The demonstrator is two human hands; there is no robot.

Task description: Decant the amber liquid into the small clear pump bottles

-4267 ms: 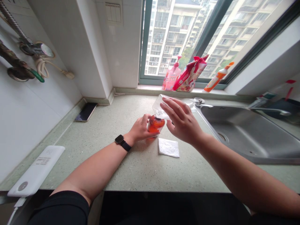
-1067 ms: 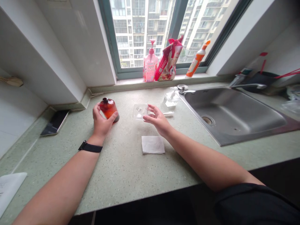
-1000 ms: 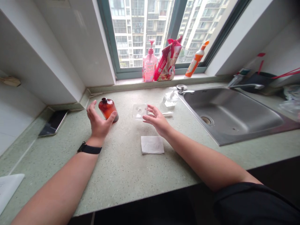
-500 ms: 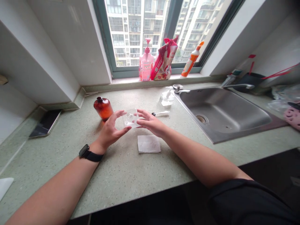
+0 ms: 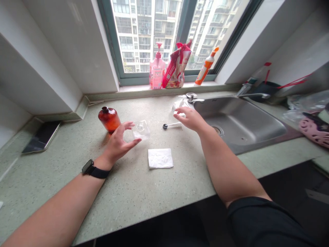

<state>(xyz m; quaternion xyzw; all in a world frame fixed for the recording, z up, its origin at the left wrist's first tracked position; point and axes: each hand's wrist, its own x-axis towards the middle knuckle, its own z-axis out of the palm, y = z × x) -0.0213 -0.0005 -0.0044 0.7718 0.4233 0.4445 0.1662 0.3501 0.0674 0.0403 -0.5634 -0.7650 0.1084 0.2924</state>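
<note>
A clear, square, open-necked bottle (image 5: 141,131) stands on the counter, with my left hand (image 5: 119,144) curved loosely beside it. The left thumb and fingers are apart; whether they touch the bottle I cannot tell. My right hand (image 5: 191,118) is at a second clear bottle with a pump top (image 5: 178,105), its fingers stretched out and partly covering that bottle. Just left of the right hand lies a pump head with a black end (image 5: 172,126). A folded white tissue (image 5: 160,158) lies nearer to me. Behind my left hand stands an amber bottle without a cap (image 5: 109,119).
A steel sink (image 5: 244,123) with a tap is on the right. A phone (image 5: 42,136) lies at the far left. On the windowsill stand a pink pump bottle (image 5: 157,70), a red bag (image 5: 177,68) and an orange-and-white bottle (image 5: 205,70).
My right hand has left the clear square bottle and moved right and away from me to the clear pump bottle. My left hand stays beside the square one. The view has shifted slightly.
</note>
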